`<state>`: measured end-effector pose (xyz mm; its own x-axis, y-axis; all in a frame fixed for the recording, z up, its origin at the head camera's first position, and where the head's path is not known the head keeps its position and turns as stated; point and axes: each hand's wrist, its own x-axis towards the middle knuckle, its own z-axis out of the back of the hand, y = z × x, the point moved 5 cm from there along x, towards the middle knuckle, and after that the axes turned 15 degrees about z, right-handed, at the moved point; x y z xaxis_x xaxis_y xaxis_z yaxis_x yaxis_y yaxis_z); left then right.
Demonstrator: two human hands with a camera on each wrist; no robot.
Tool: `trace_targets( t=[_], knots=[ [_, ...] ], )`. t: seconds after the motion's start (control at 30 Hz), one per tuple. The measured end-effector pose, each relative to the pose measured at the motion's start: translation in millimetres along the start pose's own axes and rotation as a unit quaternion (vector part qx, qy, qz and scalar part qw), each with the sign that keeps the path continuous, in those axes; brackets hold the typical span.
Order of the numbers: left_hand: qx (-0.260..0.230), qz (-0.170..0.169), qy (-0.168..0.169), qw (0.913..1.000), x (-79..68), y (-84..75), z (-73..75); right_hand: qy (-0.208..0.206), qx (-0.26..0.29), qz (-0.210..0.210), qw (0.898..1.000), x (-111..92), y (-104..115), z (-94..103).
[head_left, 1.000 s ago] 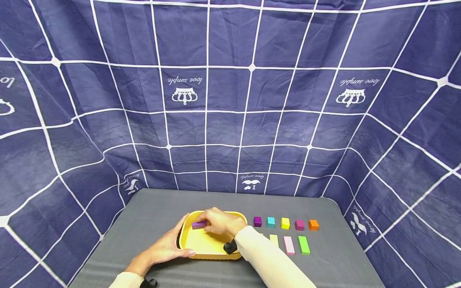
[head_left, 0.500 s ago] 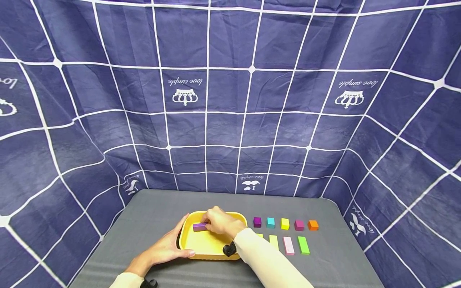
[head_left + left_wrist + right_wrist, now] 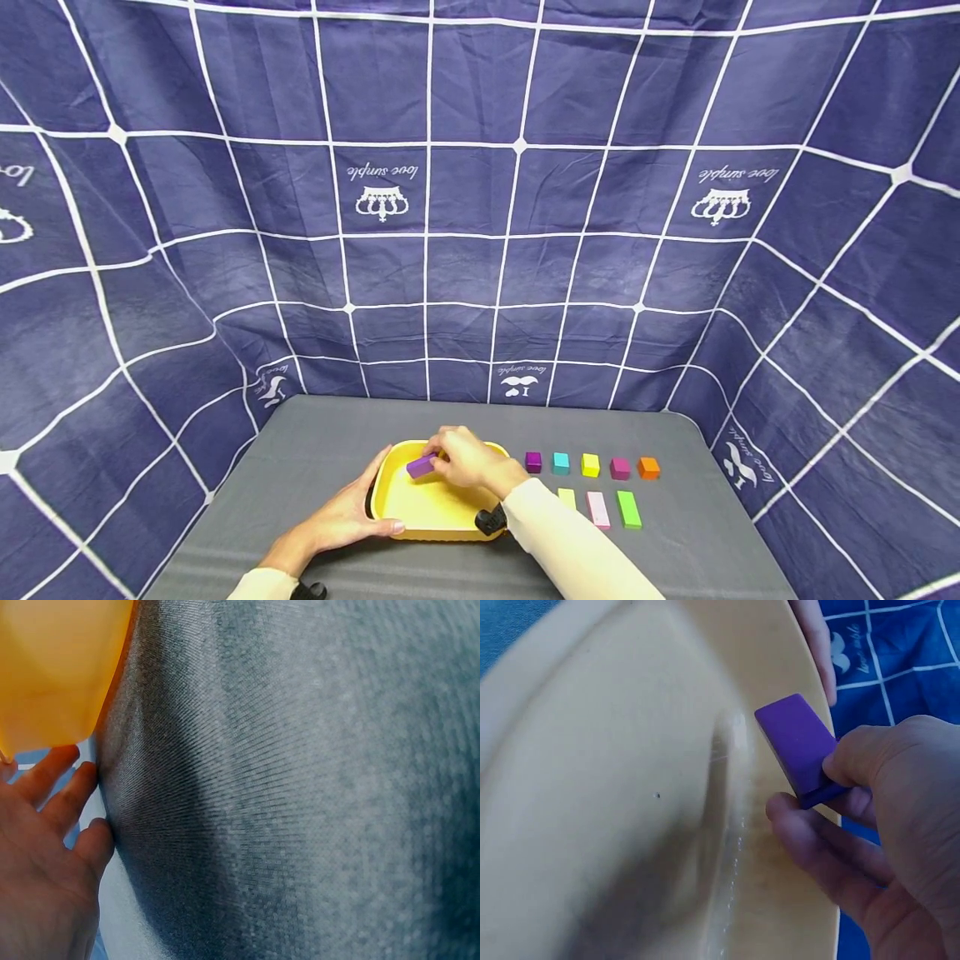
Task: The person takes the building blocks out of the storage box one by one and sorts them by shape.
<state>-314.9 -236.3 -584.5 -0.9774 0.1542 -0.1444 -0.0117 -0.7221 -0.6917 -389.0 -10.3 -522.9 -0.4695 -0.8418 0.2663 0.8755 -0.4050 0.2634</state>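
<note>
A yellow plastic tray point(image 3: 431, 508) with raised walls sits on the grey table. My left hand point(image 3: 348, 512) rests against its left end, thumb along the near wall and fingers extended toward the far corner. In the left wrist view the fingertips touch the outside of the tray point(image 3: 64, 667). Inside the far wall, my right hand point(image 3: 467, 458) pinches a purple rectangular block point(image 3: 421, 466) by one end. The right wrist view shows the block point(image 3: 796, 746) tilted between thumb and fingers, its free end pointing over the tray. No other block shows inside the tray.
Right of the tray runs a row of cubes: purple point(image 3: 533, 462), cyan point(image 3: 561, 464), yellow point(image 3: 590, 466), magenta point(image 3: 620, 469) and orange point(image 3: 649, 468). Nearer lie pale yellow point(image 3: 567, 498), pink point(image 3: 597, 510) and green point(image 3: 629, 510) oblong blocks. A blue gridded curtain point(image 3: 465, 275) surrounds the table.
The right hand has shifted slightly right and the purple block has turned from nearly level to slanted, its right end higher. The left hand and the tray have stayed put.
</note>
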Motion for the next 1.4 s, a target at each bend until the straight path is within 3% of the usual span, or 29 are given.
trace_targets(
  t=[0.4,0.67,0.97,1.4],
  knots=[
    [0.006,0.007,-0.003,1.0,0.9,3.2,-0.2,-0.061,0.023,0.022,0.998,-32.7,1.3,25.2],
    [0.006,0.002,-0.007,1.0,2.5,3.0,1.9,-0.101,0.079,0.009,0.992,-52.4,1.4,39.2],
    [0.011,-0.001,-0.009,0.9999,1.9,1.7,2.2,-0.147,0.139,-0.011,0.979,-74.8,-4.9,46.2],
    [0.01,0.005,-0.007,0.9999,0.6,1.3,1.3,-0.191,0.243,-0.066,0.949,-113.6,-11.2,51.4]
  ],
)
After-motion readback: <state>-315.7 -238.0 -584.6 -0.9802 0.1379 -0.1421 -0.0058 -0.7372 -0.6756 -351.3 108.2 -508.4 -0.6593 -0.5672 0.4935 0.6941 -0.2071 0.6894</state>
